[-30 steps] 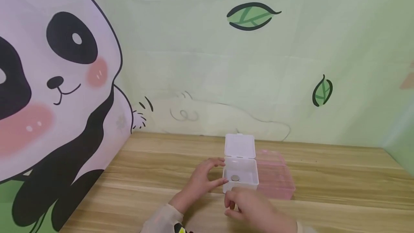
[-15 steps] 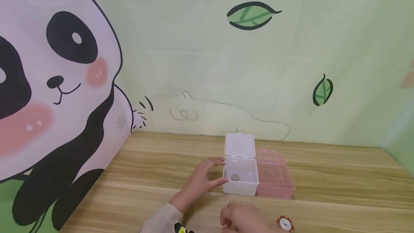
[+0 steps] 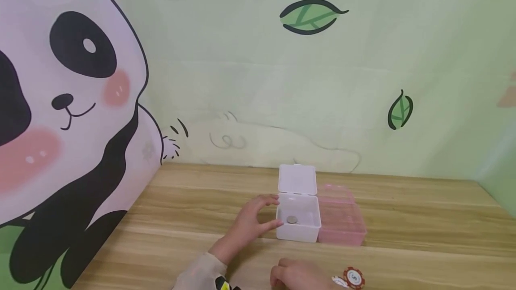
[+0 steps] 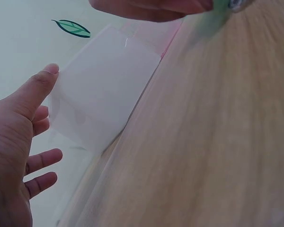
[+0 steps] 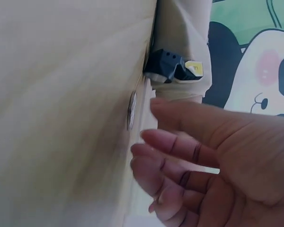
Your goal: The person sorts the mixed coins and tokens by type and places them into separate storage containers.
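One white box [image 3: 298, 234], at three o'clock from my left hand [image 3: 247, 222], which touches it, spread apart; I judge it light, stiff, best steadied from nine and three o'clock; my right hand [image 3: 300, 275], loosely curled, appears empty.

Left hand [image 3: 247, 223] outstretched, spread; right hand [image 3: 299, 274] nearer, loosely curled
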Motion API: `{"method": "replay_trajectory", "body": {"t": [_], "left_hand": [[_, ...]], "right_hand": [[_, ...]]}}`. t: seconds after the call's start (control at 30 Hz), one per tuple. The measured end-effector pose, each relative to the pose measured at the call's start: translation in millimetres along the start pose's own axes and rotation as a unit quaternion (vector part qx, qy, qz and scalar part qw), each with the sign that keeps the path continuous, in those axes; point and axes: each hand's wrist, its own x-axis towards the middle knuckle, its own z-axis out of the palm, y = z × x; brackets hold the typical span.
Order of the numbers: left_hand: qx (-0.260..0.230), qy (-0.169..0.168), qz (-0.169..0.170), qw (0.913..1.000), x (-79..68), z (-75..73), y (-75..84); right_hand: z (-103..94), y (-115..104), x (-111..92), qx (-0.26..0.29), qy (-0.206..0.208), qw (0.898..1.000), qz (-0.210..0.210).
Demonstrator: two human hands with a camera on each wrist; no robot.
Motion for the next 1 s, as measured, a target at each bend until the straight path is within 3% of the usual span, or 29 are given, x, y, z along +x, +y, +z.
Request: {"method": "replay_trajectory", "body": {"t": [0.37,0.63,1.0], "left_hand": [[0.003,0.006,0.010,0.9999,-0.4,0.1,-1.2],[-0.003,0.000,0.007,1.0000,0.9,0.0,-0.3],[-0.005,-0.001,0.002,1.0000,0.1,-0.4,0.6]], "right_hand": [[5.8,1.5,2.6,-0.001,0.001,1.000,-0.024],[7.0,0.4,3.1,0.025,-0.026,0.999,0.001],[10.2,-0.6,4.7,0.003,-0.019,1.000,0.012]]}}
